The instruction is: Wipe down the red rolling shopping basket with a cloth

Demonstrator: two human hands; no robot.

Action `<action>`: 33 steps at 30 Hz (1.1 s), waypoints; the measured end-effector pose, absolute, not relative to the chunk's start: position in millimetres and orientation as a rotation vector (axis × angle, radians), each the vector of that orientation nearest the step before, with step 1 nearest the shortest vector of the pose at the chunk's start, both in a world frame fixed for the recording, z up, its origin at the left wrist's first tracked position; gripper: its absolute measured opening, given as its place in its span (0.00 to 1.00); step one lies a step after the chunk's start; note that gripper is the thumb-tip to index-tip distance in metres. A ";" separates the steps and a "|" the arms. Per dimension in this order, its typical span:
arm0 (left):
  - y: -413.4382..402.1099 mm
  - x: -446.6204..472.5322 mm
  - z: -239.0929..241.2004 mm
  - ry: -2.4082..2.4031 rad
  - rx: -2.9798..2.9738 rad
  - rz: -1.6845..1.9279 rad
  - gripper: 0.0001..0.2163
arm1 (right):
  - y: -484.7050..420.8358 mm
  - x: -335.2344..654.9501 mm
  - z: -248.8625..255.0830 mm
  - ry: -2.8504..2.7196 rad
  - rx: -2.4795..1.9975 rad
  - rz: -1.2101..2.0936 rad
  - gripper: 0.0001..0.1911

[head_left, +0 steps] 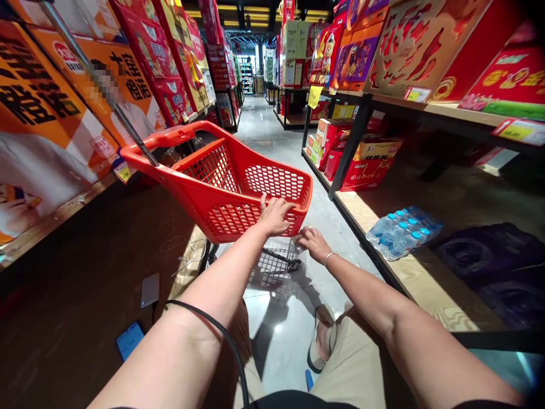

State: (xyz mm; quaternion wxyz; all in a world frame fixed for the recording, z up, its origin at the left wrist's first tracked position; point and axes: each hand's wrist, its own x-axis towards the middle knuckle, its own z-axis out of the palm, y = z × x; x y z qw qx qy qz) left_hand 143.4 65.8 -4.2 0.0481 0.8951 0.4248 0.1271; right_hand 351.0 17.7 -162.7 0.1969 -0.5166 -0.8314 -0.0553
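A red plastic shopping cart (255,213) with pierced basket walls stands in the aisle in front of me, its handle toward the far left. My left hand (275,216) is on the upper rim at the near end, fingers hooked over the edge and thumb raised. Just below the basket's near right corner is my right hand (313,243), loosely bent with fingers apart. It holds nothing visible; whether its fingertips touch the cart cannot be made out. A bracelet (330,258) circles the right wrist.
On the right shelf lies a pack of bottled water (402,230); red gift boxes (370,165) stand beyond it. Orange cartons (55,85) line the left shelf. A phone (130,339) and a grey slab-shaped device (150,289) lie low at left. A black cable (213,321) crosses my left arm.
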 end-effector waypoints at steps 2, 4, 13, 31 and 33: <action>65.5 145.2 -5.3 1.285 2.723 0.425 0.24 | 22.0 358.4 -147.9 -2.150 -1.480 -0.119 0.13; 66.0 146.7 -7.3 1.276 2.719 0.460 0.24 | 26.6 364.8 -124.6 -1.925 -1.490 -0.125 0.15; 62.7 145.6 -13.5 1.249 2.739 0.525 0.19 | 19.3 335.5 -94.4 -1.559 -1.313 -0.001 0.27; 65.5 154.3 -11.1 1.235 2.754 0.500 0.19 | 31.4 339.8 -60.8 -0.530 -1.015 0.879 0.23; 65.6 154.0 -12.5 1.211 2.761 0.525 0.19 | 34.6 351.4 -48.8 -0.631 -0.990 0.681 0.23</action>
